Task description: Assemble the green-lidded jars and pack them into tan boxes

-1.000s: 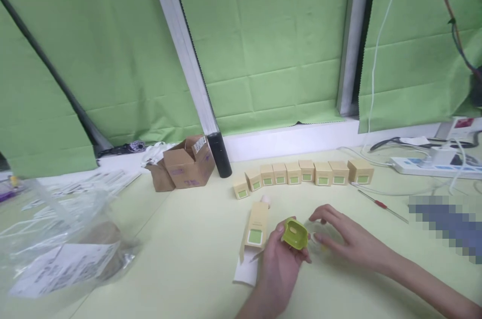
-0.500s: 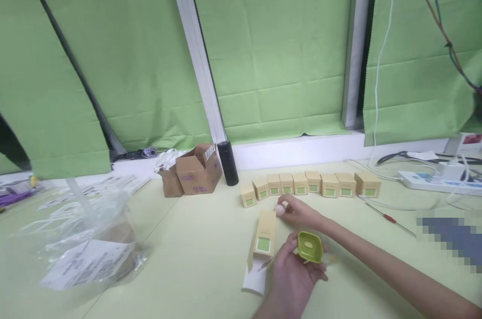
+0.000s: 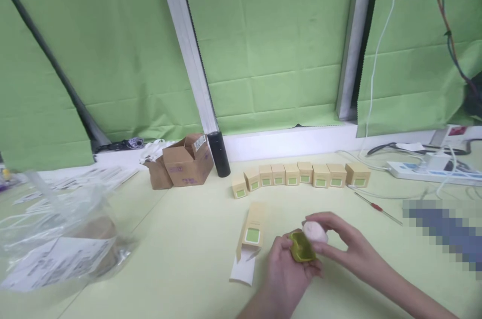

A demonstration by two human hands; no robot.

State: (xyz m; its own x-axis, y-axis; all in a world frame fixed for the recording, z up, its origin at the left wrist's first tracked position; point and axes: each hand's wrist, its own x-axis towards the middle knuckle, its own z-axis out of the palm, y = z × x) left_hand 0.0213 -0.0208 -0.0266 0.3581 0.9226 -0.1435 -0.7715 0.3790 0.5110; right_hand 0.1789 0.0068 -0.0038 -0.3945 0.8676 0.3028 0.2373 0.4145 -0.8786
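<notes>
Just now brought pale ball point(image 3: 315, 231) over to green cup point(image 3: 300, 249), with right hand point(image 3: 348, 240) pinching ball and left hand point(image 3: 286, 270) cradling cup. So, holding both close together over table point(image 3: 169, 259), near carton point(image 3: 256, 220).

Surface finish of items on the tabletop.
The olive-green, shallow, square-cornered holder point(image 3: 302, 247) appears to be glossy, smooth plastic. The small, rounded, pale-pink piece point(image 3: 315, 232) appears matt. The open, tan, upright-printed carton point(image 3: 257, 219) is matt, smooth card; the brown, open-flapped box point(image 3: 188, 164) is matt corrugated cardboard. The clear, crumpled bag point(image 3: 68, 223) is glossy plastic film. The green, creased hanging panels point(image 3: 271, 43) are matt cloth.
</notes>
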